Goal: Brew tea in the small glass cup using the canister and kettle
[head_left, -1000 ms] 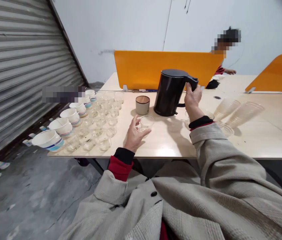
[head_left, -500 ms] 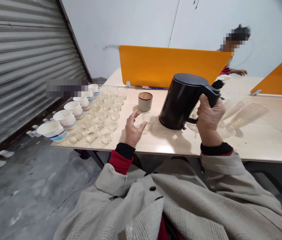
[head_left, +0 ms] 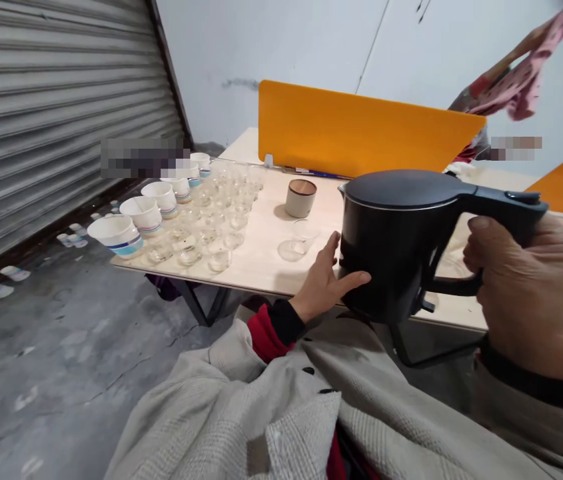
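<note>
My right hand (head_left: 531,280) is wrapped round the handle of a black electric kettle (head_left: 386,247), lifted in front of the table edge, lid closed and spout to the left. Against the kettle's left side is my left hand (head_left: 328,277), its thumb and fingers spread; whether it bears any weight I cannot tell. A clear plastic cup (head_left: 294,248) stands on the table just beyond my left hand. Behind that cup is a grey canister (head_left: 301,198) with a brown wooden-looking top.
Rows of clear cups (head_left: 218,257) with small dark bits inside cover the table's left part. White paper cups (head_left: 116,235) line its left edge. An orange divider (head_left: 361,130) crosses the back. Behind it, a person's raised arm (head_left: 516,57) holds pink cloth.
The kettle has come up and closer to me in my right hand. My left hand has moved right, from beside the clear cup to the kettle's side. The other person has raised a pink cloth.
</note>
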Tool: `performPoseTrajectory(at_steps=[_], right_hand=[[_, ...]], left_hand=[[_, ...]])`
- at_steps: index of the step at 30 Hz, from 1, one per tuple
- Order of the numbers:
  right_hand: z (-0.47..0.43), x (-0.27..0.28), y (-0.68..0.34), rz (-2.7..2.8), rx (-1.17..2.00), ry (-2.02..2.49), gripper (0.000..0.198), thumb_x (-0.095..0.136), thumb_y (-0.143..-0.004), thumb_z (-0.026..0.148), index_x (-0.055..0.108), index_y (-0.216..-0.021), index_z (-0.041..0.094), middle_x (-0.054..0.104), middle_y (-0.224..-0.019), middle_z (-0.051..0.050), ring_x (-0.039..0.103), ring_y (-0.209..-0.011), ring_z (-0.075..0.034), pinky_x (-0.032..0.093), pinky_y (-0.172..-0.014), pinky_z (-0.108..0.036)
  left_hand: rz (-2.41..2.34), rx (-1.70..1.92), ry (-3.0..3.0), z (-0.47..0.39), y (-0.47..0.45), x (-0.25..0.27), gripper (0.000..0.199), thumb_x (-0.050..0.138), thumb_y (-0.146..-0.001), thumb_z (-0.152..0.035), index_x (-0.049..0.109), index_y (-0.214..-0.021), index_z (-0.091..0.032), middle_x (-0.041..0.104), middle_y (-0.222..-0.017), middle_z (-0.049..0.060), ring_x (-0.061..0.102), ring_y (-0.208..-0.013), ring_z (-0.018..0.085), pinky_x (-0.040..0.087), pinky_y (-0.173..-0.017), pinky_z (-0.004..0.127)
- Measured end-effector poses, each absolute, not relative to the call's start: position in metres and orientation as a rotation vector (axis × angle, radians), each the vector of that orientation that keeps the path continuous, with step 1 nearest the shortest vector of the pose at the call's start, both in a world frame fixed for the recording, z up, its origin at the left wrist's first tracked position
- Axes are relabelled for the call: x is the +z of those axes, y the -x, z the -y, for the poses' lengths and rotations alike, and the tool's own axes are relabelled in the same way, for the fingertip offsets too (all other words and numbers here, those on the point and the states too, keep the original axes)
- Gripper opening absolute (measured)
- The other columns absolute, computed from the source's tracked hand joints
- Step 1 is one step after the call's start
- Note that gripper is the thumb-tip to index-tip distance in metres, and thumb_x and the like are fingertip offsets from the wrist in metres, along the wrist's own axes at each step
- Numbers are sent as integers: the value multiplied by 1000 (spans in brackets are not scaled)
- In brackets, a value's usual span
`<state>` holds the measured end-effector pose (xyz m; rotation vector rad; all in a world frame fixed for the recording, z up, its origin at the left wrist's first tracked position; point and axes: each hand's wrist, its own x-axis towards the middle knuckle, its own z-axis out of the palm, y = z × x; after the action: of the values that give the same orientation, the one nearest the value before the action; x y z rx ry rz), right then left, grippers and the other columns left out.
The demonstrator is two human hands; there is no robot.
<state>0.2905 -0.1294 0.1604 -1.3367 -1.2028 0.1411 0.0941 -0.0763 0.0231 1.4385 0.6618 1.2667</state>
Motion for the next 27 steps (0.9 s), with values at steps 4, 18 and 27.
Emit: performPoseTrajectory(at_steps=[4, 18, 27], right_hand=[[142, 178, -286, 1245, 76, 1455, 18, 81, -83, 31, 65, -78, 24, 56, -63, 3, 45, -51, -13, 29, -45, -31], [115, 229, -254, 1408, 348, 1604, 40, 60, -105, 48, 66, -78, 20, 60, -72, -4, 50, -53, -10, 31, -42, -24], [95, 233, -249, 1515, 351, 1606, 39, 62, -107, 41, 64, -77, 17, 61, -74, -3, 49, -55, -8, 36, -48, -21]], left_hand=[[-489, 1228, -1325, 86, -103, 35, 84, 85, -85, -53, 49, -156, -24, 62, -155, 14, 56, -145, 37, 45, -122, 56], [-489, 1306, -1011, 112, -117, 35, 73, 84, -84, -64, 58, -137, -21, 68, -144, 16, 63, -136, 35, 50, -119, 55], [-480, 1288, -908, 105, -126, 27, 70, 84, -86, -64, 61, -135, -20, 71, -143, 16, 65, -135, 34, 46, -123, 54]])
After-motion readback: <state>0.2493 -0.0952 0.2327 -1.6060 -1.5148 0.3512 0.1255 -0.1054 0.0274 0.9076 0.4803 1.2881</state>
